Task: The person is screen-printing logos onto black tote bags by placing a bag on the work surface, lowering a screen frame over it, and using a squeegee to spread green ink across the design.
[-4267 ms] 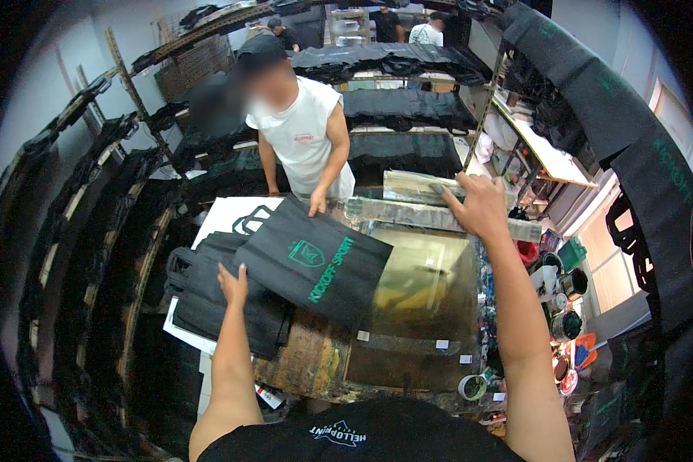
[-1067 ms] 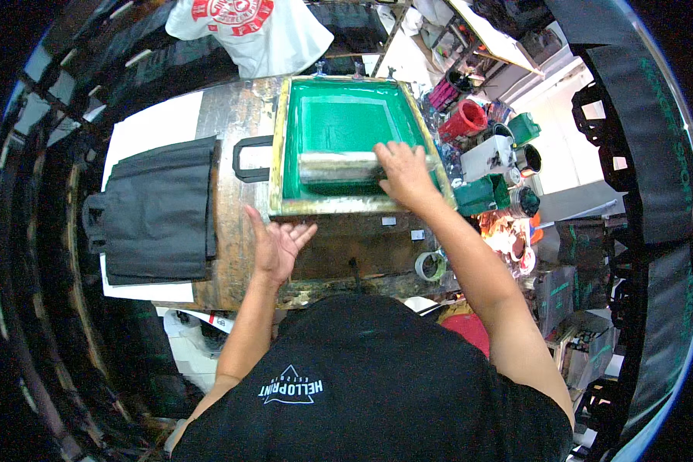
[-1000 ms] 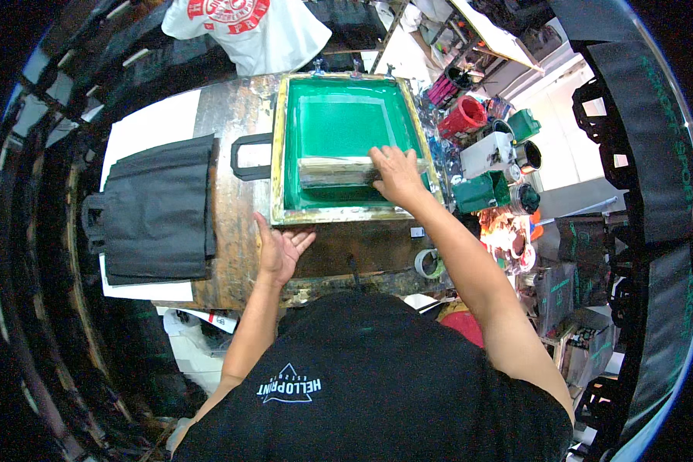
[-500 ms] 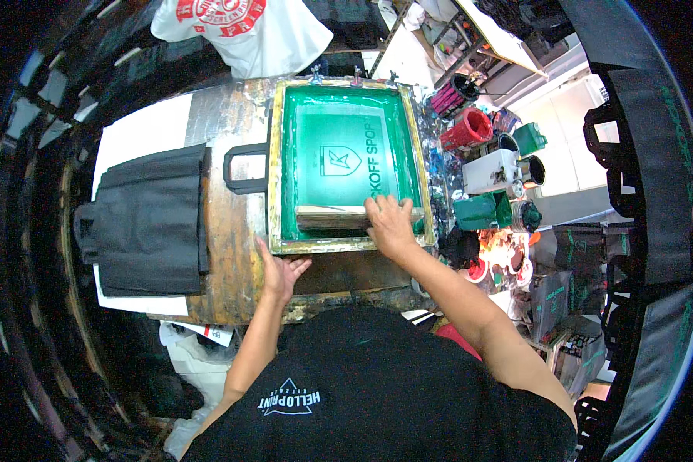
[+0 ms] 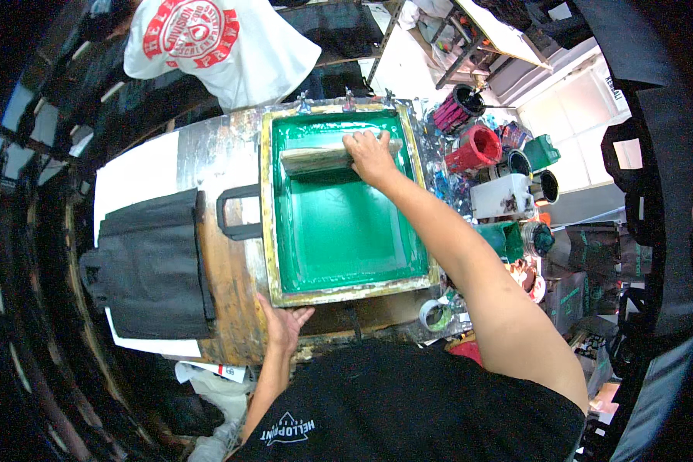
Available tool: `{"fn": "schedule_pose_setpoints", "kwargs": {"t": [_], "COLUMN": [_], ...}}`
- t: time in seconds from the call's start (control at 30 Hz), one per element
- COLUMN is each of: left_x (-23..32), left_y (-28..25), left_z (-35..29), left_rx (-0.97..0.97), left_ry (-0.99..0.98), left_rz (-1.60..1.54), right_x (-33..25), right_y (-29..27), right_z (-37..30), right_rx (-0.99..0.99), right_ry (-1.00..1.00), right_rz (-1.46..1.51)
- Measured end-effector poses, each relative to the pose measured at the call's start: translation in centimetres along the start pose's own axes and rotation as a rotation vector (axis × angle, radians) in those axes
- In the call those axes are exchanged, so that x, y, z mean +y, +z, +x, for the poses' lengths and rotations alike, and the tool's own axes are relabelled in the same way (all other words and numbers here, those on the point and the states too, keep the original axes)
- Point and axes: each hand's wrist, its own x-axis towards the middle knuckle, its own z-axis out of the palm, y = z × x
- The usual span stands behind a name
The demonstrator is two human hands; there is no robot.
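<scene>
Landmark for this entry: the screen frame, pale yellow and ink-stained, which I see lying on the worktable in the middle of my head view. Green ink is spread across its inside.

Squeegee: within the screen frame, nearer its far edge, set crosswise and slightly slanted, right end farther off than the left.

Right hand: clamped on the squeegee's top, right of its middle, fingers bent over it. The forearm passes above the screen frame's right edge.

Left hand: at the screen frame's near left corner, well apart from the right hand, thumb and fingers spread, gripping nothing I can see. From this angle I cannot tell whether its fingertips touch the frame.

Surroundings: a black bag handle juts out past the screen frame's left edge. Farther left of it I note a stack of black bags, partly over a white board. Beyond the far left corner, a co-worker's white shirt with red print. Right of the frame, a red tub and a white container; a tape roll sits just off its near right corner.
</scene>
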Motion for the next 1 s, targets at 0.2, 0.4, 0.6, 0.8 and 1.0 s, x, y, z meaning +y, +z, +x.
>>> {"fn": "schedule_pose_setpoints", "kwargs": {"t": [0.2,0.4,0.6,0.8,1.0], "left_x": [-0.3,0.6,7.1,14.5,20.7], "left_y": [-1.3,-2.3,-3.3,7.7,19.3], "left_z": [1.4,2.9,2.3,9.9,20.0], "left_rx": [-0.014,0.075,-0.024,0.036,0.176], "left_ry": [-0.083,-0.288,-0.301,0.915,1.672], "left_rz": [-0.015,0.119,0.657,1.289,1.704], "right_x": [3.9,5.7,3.9,2.2,8.3], "right_y": [3.3,2.2,0.0,3.6,-1.4], "right_z": [7.7,11.0,9.6,6.6,9.0], "right_rx": [-0.094,-0.257,-0.045,0.016,-0.285], "right_ry": [0.008,-0.014,0.040,-0.010,-0.111], "right_rz": [0.066,0.130,0.073,0.017,0.087]}}
